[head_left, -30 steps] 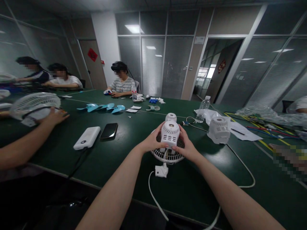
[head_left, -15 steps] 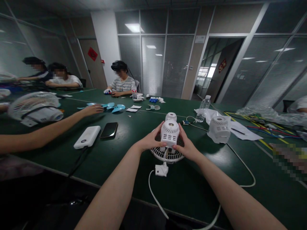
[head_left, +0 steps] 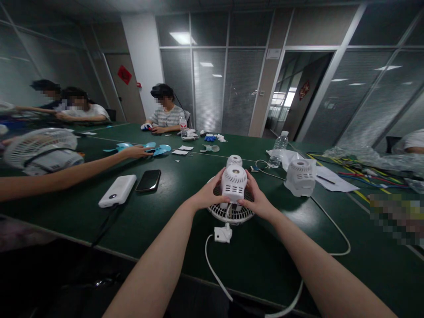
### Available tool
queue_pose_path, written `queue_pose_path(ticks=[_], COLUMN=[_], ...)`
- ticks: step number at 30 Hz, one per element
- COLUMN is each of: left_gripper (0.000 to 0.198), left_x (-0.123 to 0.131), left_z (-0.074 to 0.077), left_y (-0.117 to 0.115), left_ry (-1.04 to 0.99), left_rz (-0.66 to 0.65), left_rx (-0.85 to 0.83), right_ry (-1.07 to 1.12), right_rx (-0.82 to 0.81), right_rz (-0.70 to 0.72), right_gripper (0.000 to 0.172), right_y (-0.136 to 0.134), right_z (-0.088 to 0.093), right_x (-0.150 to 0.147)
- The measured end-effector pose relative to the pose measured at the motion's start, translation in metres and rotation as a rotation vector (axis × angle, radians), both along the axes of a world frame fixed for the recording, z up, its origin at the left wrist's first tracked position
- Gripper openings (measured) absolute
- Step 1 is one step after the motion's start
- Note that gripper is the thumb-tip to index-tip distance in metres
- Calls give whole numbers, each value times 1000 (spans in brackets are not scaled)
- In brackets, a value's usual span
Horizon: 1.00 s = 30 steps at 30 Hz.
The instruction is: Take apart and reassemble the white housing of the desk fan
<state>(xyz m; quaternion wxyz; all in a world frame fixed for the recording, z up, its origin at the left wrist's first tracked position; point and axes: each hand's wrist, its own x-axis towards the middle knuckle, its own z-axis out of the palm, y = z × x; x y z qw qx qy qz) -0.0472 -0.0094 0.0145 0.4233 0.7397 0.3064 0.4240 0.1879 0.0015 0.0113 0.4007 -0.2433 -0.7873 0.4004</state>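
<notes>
Between my two hands is a white vented fan motor housing (head_left: 234,181), placed over a round fan grille (head_left: 233,215). My left hand (head_left: 212,192) grips its left side, thumb along the lower front edge. On the opposite side my right hand (head_left: 254,196) holds it the same way, its thumb at the lower right corner. The far fingers of both hands are partly hidden behind the housing. Just beyond it stands a second white vented piece (head_left: 234,161). A white cord with a small white fitting (head_left: 223,234) hangs out toward me below the grille.
Another white motor housing (head_left: 300,177) stands to the right, near a plastic bottle (head_left: 278,150) and paper with a pen. On the left lie a phone (head_left: 149,180) and a power bank (head_left: 118,191). A neighbour's hand (head_left: 139,152) reaches to blue fan blades (head_left: 161,150). Another fan (head_left: 43,150) lies beyond that arm.
The neighbour's hand on the left has moved right over the blue blades. My hands stay on the motor housing in nearly the same place; the view has shifted slightly.
</notes>
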Motion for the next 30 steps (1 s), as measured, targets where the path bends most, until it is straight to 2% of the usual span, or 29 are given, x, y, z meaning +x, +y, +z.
queue_pose_path(ticks=[8, 17, 30], left_gripper=[109, 108, 115], left_x=[-1, -3, -13], left_z=[5, 7, 9], left_y=[-4, -2, -3], left_ry=[46, -44, 41], left_rz=[52, -32, -90], left_rx=[28, -23, -38], right_ry=[-61, -69, -95], right_rx=[28, 2, -9], right_rz=[-33, -13, -5], right_gripper=[104, 105, 115], right_y=[2, 0, 2], right_z=[-2, 6, 9], right_x=[0, 2, 6])
